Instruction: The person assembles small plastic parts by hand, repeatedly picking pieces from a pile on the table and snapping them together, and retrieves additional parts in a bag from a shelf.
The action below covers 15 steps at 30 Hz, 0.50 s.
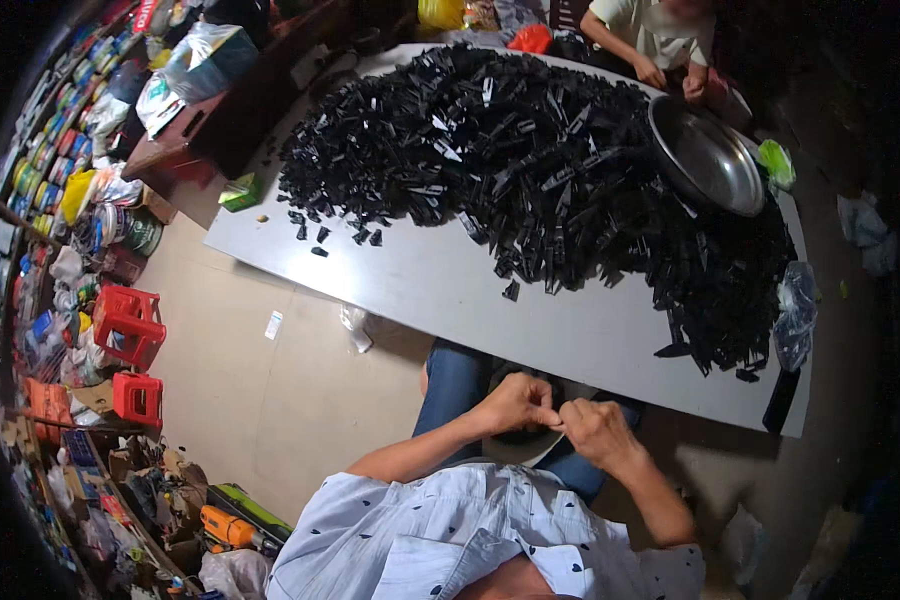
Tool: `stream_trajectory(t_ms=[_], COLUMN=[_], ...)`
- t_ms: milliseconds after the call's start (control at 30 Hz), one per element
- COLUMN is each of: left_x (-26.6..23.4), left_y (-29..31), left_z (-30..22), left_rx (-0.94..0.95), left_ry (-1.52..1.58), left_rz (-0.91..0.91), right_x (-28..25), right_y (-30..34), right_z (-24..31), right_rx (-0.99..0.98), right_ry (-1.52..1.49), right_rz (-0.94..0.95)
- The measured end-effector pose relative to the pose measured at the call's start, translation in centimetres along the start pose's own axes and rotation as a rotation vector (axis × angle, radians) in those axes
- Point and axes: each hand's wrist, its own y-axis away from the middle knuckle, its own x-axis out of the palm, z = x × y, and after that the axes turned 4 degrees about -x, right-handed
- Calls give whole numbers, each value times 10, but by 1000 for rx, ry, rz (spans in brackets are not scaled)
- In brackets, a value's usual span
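Observation:
Both hands meet over my lap, in front of the near table edge. My left hand [520, 404] has its thumb and fingers pinched together. Against its fingertips, my right hand [598, 434] is closed with its fingers curled. Whatever they grip is too small or hidden to make out. Below them, between my knees, a pale-rimmed round container [547, 455] is partly covered by my hands and shirt; its inside looks dark. Across the white table [370, 290] spreads a large heap of small black plastic pieces [510, 150], with several loose ones along its near side.
A metal basin [715, 160] rests tilted on the heap's right. A clear plastic bag [796, 310] and a black flat object [781, 400] lie at the right edge. Another person's hand [650, 72] is at the far side. Red stools [128, 325] and crowded shelves stand left.

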Motion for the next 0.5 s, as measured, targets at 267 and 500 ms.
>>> stream_trajectory(t_ms=[267, 500], left_x=[-58, -99], left_y=[-4, -34], left_z=[-29, -61], left_rx=[242, 207], left_ry=[-512, -594], left_rz=[-355, -795], right_x=[44, -39], right_y=[13, 37], right_z=[-1, -70], right_rx=[172, 361], right_ry=[-132, 190], right_rz=[197, -386])
